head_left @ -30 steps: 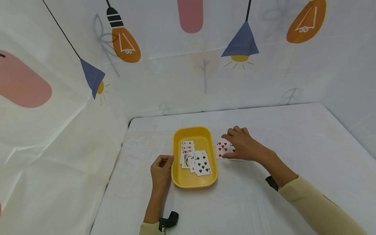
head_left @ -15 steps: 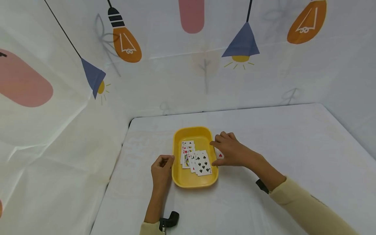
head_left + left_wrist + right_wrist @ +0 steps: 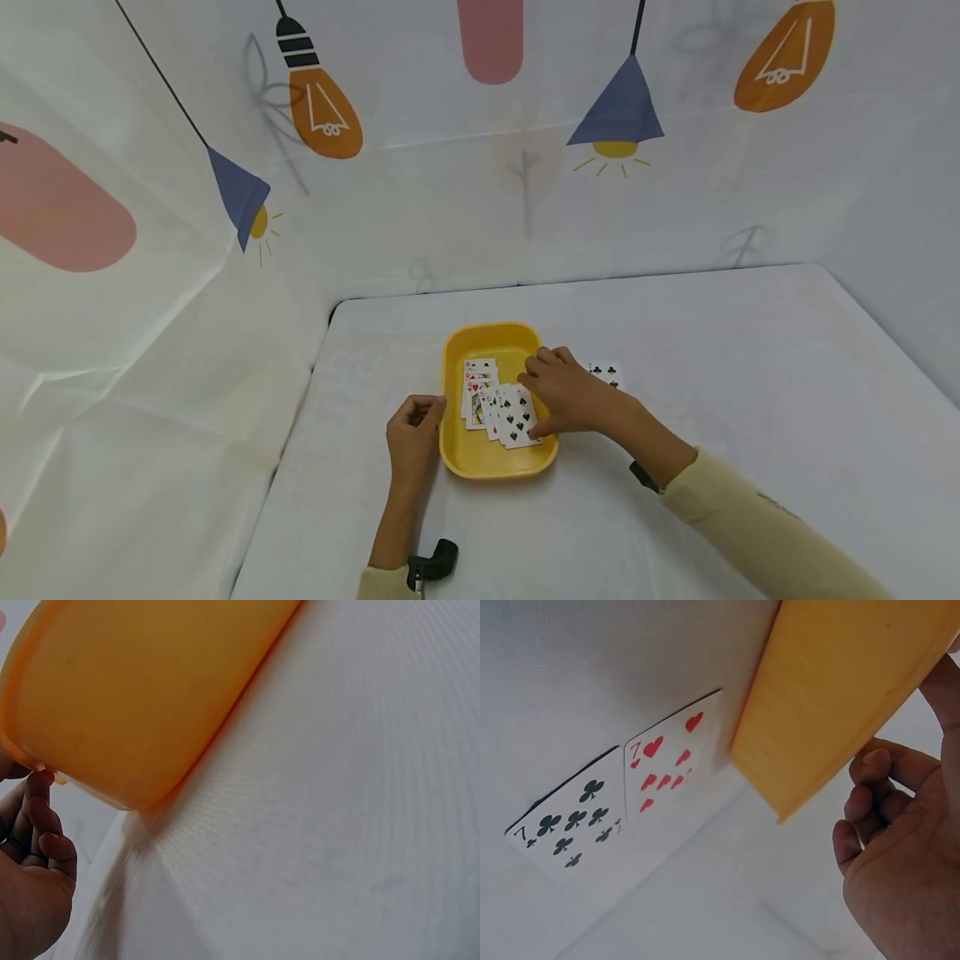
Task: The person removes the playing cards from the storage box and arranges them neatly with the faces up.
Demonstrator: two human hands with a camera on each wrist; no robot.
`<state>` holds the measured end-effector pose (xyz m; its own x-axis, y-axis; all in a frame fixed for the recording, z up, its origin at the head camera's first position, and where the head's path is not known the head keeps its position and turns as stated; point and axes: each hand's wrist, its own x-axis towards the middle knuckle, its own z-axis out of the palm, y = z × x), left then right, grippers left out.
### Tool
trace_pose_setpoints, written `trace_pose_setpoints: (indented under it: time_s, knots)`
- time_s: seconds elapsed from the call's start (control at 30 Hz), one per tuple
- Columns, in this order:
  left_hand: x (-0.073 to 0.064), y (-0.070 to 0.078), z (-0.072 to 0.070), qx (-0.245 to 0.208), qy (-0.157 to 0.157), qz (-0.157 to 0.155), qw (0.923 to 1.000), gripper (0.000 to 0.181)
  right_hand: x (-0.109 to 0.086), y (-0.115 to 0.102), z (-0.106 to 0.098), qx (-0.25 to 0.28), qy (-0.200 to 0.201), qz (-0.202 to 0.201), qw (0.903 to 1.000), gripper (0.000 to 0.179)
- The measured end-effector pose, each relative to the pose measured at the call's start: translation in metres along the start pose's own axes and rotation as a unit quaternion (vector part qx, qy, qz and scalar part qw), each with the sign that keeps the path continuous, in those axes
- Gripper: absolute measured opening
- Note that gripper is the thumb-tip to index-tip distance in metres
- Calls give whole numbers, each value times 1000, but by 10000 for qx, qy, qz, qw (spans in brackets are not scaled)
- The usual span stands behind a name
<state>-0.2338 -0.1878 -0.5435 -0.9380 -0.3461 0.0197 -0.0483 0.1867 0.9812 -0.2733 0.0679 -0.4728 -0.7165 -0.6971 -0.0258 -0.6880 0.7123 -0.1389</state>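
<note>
A yellow tray (image 3: 468, 467) stands on the table, with several overlapping playing cards (image 3: 480, 392) inside. The seven of spades (image 3: 516, 421) lies on top at their right end. My left hand (image 3: 412, 433) pinches the tray's left rim between thumb and fingers, also seen in the left wrist view. My right hand (image 3: 573, 396) reaches over the right rim, thumb and fingertips spread apart at the seven of spades; contact is hard to tell. Right of the tray lie the seven of clubs (image 3: 574, 821) and the seven of hearts (image 3: 664, 761), side by side; the hand hides the latter in the head view.
A white cloth covers the table (image 3: 712, 400). Behind it hangs a pale cloth wall (image 3: 450, 208) printed with lamps and bulbs, and another such sheet (image 3: 187, 400) stands at the left.
My right hand has moved left from above the sevens on the table to over the tray's right side, uncovering part of the seven of clubs. The left hand and tray have stayed put.
</note>
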Motion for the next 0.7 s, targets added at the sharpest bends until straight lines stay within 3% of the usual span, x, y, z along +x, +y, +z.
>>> trace_pose_setpoints:
  time_s: [0.37,0.7]
  knots:
    - [1,-1,0,16,13,-19,10000,21,10,-5,10,-300,-154,-144,9993,81]
    - [0,-1,-1,27,14,25,10000,23,21,-8,15,-426,-516,1,9978,80]
